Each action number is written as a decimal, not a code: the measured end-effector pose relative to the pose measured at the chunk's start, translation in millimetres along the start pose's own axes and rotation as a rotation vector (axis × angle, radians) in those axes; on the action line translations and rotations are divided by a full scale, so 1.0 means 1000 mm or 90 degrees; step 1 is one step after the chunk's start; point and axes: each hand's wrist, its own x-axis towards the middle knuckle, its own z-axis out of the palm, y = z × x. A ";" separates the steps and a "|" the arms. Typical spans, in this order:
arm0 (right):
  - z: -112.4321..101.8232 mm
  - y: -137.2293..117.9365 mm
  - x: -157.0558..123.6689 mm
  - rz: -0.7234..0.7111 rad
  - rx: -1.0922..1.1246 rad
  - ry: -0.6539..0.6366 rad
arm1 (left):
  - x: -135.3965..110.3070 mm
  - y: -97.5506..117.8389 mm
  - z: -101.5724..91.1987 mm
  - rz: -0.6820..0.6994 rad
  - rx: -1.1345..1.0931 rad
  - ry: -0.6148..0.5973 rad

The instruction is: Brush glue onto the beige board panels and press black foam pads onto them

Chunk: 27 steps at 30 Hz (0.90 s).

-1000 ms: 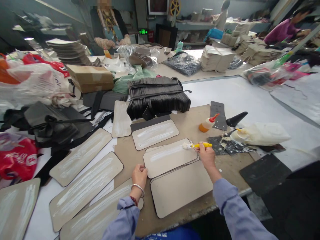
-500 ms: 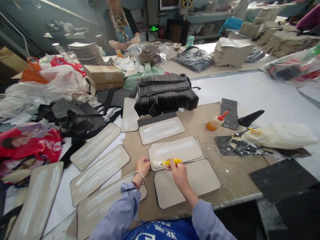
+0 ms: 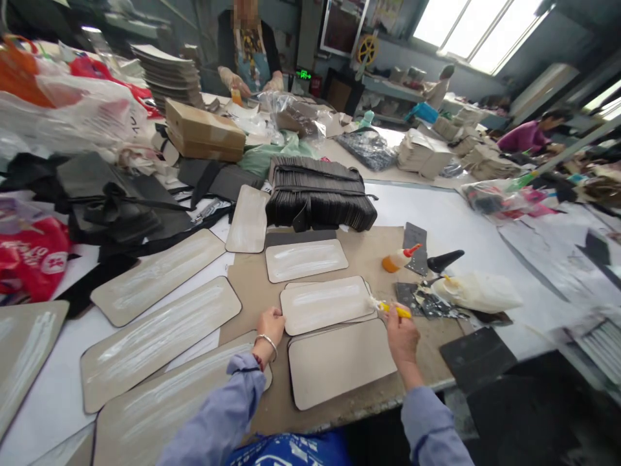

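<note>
My right hand (image 3: 402,335) is closed around a yellow-handled brush (image 3: 396,310). White paste covers its bristles, which are at the right end of a beige panel with rounded corners (image 3: 325,303). Whitish streaks run along this panel, and other panels lie under it. With fingers pinched together, my left hand (image 3: 270,330) grips the panel's left edge. Nearer to me lies a stack of beige panels (image 3: 342,362) whose top one has no streaks. More streaked panels (image 3: 162,340) are spread out on the left.
Behind the panels stands a strapped bundle of dark pieces (image 3: 320,194). On the right are a glue bottle (image 3: 395,260) with a red tip and a whitish plastic container (image 3: 478,292). A cardboard box (image 3: 204,133) sits back left. A person (image 3: 250,58) works across the table.
My right hand has moved the brush rightward, from the panel's left end to its right end. My left hand stays at the left edge. The camera view has shifted to the right.
</note>
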 end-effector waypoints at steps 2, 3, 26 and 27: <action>0.007 -0.009 -0.015 -0.113 -0.028 -0.007 | 0.000 0.000 -0.001 0.010 -0.001 -0.004; 0.013 -0.015 -0.025 -0.166 -0.031 -0.016 | 0.000 0.000 -0.001 0.014 -0.003 -0.007; 0.072 -0.127 -0.101 -0.125 0.328 -0.300 | 0.001 -0.004 0.004 -0.020 -0.089 0.001; 0.075 -0.131 -0.096 -0.067 0.351 -0.296 | 0.001 -0.005 0.005 -0.021 -0.085 0.004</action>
